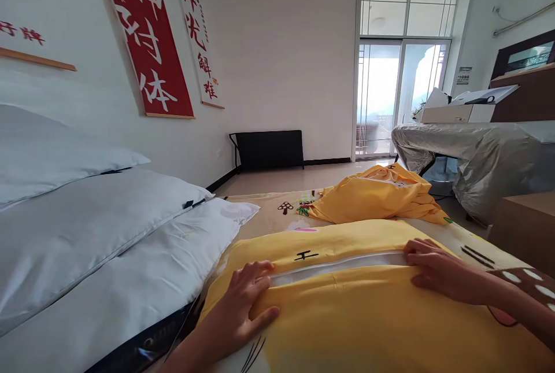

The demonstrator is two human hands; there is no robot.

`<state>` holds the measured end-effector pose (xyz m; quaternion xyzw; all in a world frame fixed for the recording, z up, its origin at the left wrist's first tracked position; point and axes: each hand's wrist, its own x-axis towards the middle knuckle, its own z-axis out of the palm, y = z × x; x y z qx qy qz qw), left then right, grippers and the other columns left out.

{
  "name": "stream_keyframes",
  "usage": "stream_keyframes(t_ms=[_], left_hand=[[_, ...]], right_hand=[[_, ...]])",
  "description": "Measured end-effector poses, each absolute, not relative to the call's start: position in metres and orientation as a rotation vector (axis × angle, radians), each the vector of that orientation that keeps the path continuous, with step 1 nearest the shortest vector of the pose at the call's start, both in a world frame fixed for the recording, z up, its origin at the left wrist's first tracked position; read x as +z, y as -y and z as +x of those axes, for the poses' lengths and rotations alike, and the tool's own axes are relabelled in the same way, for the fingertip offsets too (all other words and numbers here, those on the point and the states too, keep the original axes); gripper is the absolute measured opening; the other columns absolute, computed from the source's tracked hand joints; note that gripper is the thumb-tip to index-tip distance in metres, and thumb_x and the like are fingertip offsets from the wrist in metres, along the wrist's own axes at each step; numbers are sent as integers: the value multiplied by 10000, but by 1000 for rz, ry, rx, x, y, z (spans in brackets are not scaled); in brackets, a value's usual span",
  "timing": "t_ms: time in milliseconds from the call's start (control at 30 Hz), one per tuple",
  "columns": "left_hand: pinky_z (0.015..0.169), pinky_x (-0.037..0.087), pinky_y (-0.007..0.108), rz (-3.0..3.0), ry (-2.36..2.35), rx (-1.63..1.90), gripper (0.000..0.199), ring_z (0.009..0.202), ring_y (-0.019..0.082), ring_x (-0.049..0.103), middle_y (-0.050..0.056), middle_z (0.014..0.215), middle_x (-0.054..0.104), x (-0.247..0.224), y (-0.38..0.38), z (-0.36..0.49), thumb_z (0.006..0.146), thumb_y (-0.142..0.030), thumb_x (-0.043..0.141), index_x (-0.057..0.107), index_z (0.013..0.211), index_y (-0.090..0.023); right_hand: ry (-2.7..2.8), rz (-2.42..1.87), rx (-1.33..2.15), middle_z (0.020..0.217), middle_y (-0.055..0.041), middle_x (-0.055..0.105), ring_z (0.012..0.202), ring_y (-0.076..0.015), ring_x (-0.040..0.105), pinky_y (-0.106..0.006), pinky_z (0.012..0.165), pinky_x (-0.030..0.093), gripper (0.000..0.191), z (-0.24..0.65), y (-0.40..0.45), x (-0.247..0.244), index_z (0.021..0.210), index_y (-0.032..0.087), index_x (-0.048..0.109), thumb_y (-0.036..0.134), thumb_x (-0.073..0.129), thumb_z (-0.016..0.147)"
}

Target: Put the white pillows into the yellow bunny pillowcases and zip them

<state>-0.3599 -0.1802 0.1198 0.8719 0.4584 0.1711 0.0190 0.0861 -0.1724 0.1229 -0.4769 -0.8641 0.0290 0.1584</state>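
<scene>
In front of me lies a yellow pillowcase (pixel 355 315) with printed cartoon marks, its long slit gaping slightly. A strip of white pillow (pixel 342 261) shows inside the slit. At the slit's left end my left hand (pixel 245 298) rests on the cloth, fingers over the edges and thumb stretched apart. My right hand (pixel 437 269) is at the right end, its fingers curled on the pillowcase edge; the fingertips are partly hidden. Beyond the pillow, a crumpled yellow-orange cloth (pixel 377 196) lies in a heap on the patterned bedding (pixel 269 214).
Several white pillows (pixel 121 217) are stacked at my left, close to my left arm. A cardboard box (pixel 524 228) stands at the right. Behind it a plastic-covered table (pixel 489 147) carries an open carton (pixel 459 113). A black folded panel (pixel 271 149) leans against the far wall.
</scene>
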Motion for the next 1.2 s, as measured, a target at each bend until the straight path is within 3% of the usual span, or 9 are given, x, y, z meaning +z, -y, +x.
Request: stream_keyframes(t_ms=[100, 200, 267, 333, 467, 633, 800, 1033, 1200], left_hand=[[943, 408, 355, 2656, -1330, 576, 265, 1096, 229, 505, 79, 1211, 544, 121, 177, -366, 910, -401, 405, 589, 908, -210], [747, 424, 288, 2525, -1354, 587, 312, 814, 178, 550, 43, 890, 619, 122, 167, -359, 933, -387, 337, 541, 791, -199], [631, 376, 271, 2409, -1439, 660, 358, 653, 152, 487, 7, 701, 567, 118, 156, -353, 928, -437, 327, 466, 703, -196], [581, 332, 262, 2306, -1492, 776, 381, 583, 131, 418, -18, 616, 504, 112, 143, -350, 912, -477, 339, 402, 662, -197], [595, 350, 250, 2199, -1468, 863, 383, 604, 129, 421, -29, 622, 471, 98, 132, -353, 894, -511, 375, 422, 686, -193], [778, 417, 314, 2379, -1578, 860, 315, 831, 196, 528, 28, 852, 588, 86, 149, -381, 890, -489, 419, 550, 858, -205], [765, 423, 309, 2377, -1510, 829, 367, 790, 192, 527, 42, 787, 586, 83, 158, -394, 893, -473, 381, 542, 714, -196], [596, 378, 257, 1964, -1740, 1204, 359, 639, 158, 454, 5, 637, 510, 137, 166, -380, 836, -499, 382, 431, 645, -199], [557, 339, 247, 1829, -1855, 1704, 314, 579, 130, 397, -18, 595, 442, 195, 179, -364, 873, -423, 342, 382, 653, -203]], right_hand=[[2448, -1382, 48, 1329, -98, 482, 1230, -292, 416, -458, 1003, 359, 323, 99, 168, 124, 927, 232, 664, 463, 440, 902], [2376, -1407, 136, 996, -96, 637, 925, -235, 564, -366, 807, 446, 399, 101, 159, 122, 827, 211, 626, 483, 355, 932], [2323, -1450, 170, 739, -39, 611, 696, -185, 534, -303, 657, 418, 417, 100, 150, 121, 761, 212, 571, 490, 317, 942], [2266, -1501, 147, 649, -3, 562, 626, -164, 495, -277, 612, 376, 421, 98, 140, 119, 723, 213, 521, 501, 306, 944], [2264, -1507, 145, 705, -3, 591, 672, -165, 520, -279, 640, 373, 421, 95, 126, 105, 704, 208, 488, 503, 311, 948], [2257, -1477, 14, 837, -36, 615, 773, -181, 550, -308, 719, 416, 375, 108, 137, 75, 780, 214, 510, 491, 326, 953], [2212, -1618, -64, 780, -36, 647, 755, -206, 586, -313, 698, 398, 453, 116, 148, 65, 750, 221, 548, 515, 272, 957], [1959, -1744, 18, 671, -65, 657, 652, -211, 583, -295, 599, 337, 622, 94, 142, 141, 575, 200, 553, 635, 249, 900], [1641, -1518, -507, 550, -60, 558, 544, -165, 483, -294, 591, 304, 529, 89, 161, 198, 529, 214, 470, 543, 286, 901]])
